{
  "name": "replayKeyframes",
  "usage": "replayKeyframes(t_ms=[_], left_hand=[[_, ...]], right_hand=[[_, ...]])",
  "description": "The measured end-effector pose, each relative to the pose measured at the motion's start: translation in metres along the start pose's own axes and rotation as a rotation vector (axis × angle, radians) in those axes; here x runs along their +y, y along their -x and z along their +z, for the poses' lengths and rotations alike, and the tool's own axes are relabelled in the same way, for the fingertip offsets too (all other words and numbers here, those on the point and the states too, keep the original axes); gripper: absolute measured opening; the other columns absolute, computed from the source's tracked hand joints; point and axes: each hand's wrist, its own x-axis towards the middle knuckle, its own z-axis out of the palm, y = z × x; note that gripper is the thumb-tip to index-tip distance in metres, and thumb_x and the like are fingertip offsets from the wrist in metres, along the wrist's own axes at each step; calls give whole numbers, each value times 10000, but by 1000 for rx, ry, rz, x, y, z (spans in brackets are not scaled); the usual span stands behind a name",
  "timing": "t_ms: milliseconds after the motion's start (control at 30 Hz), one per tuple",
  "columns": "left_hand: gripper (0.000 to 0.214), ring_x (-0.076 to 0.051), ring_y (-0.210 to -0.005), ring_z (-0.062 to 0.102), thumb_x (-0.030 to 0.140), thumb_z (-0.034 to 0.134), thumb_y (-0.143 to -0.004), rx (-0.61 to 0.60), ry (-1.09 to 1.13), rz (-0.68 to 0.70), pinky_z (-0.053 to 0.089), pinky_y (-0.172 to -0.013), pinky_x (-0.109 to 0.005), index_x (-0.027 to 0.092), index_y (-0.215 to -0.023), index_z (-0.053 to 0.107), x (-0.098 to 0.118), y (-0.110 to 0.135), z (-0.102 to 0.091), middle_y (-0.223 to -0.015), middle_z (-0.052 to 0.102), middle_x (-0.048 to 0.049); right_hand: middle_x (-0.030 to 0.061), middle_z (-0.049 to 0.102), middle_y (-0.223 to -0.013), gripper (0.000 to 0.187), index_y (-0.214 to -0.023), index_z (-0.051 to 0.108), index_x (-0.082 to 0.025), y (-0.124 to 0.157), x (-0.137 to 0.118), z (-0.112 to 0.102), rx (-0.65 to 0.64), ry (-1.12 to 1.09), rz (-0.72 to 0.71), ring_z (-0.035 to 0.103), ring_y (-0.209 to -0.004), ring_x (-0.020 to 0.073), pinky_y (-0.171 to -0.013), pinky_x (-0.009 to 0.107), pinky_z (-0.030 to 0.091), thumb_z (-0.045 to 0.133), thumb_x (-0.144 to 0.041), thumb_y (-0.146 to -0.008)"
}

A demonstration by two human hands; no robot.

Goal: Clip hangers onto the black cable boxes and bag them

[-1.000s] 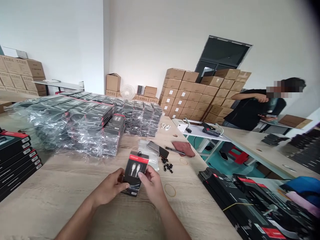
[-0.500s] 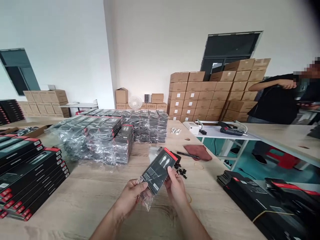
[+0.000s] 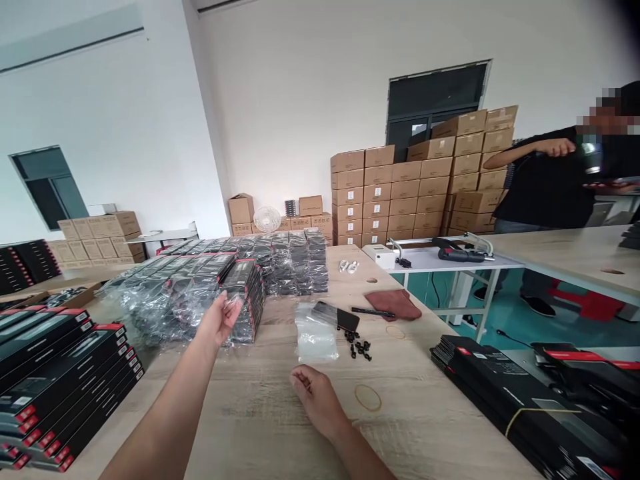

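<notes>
While the left hand (image 3: pixel 219 320) hangs open, fingers spread, just beside the plastic-wrapped stack of boxes (image 3: pixel 247 307), the right hand (image 3: pixel 317 400) rests loosely curled, near a clear plastic bag (image 3: pixel 315 337).

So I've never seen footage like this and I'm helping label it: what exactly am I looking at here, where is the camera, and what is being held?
This is one picture from a camera worn on a person's head, looking forward and down, so the two bare arms at the bottom are the wearer's own. No machine is involved. The left hand is raised over a stack wrapped in clear film; whether it pinches a bit of film is hard to tell. The right hand is empty, low over the wooden table, near a rubber band. Ahead of it lie a clear bag, small black parts and a pen. Black boxes are stacked at the picture's left edge. A co-worker stands at the far right.
</notes>
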Motion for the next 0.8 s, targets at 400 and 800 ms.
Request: replayKeyframes(t_ms=[400, 800], left_hand=[[271, -310, -1106, 524, 377, 524, -805, 519, -1813, 1068, 368, -990, -410, 148, -920, 614, 134, 71, -157, -1120, 604, -159], [439, -305, -1084, 572, 217, 539, -764, 356, -1733, 768, 444, -901, -374, 232, -1203, 547, 111, 114, -191, -1272, 577, -81]], right_hand=[[38, 670, -697, 235, -744, 702, -247, -12, 15, 1, -100, 83, 61, 578, -632, 217, -604, 314, 444, 587, -452, -753], [2, 534, -558, 347, -554, 574, -211, -8, 9, 2, -111, 130, 44, 470, -544, 167, -526, 280, 339, 578, -479, -774]])
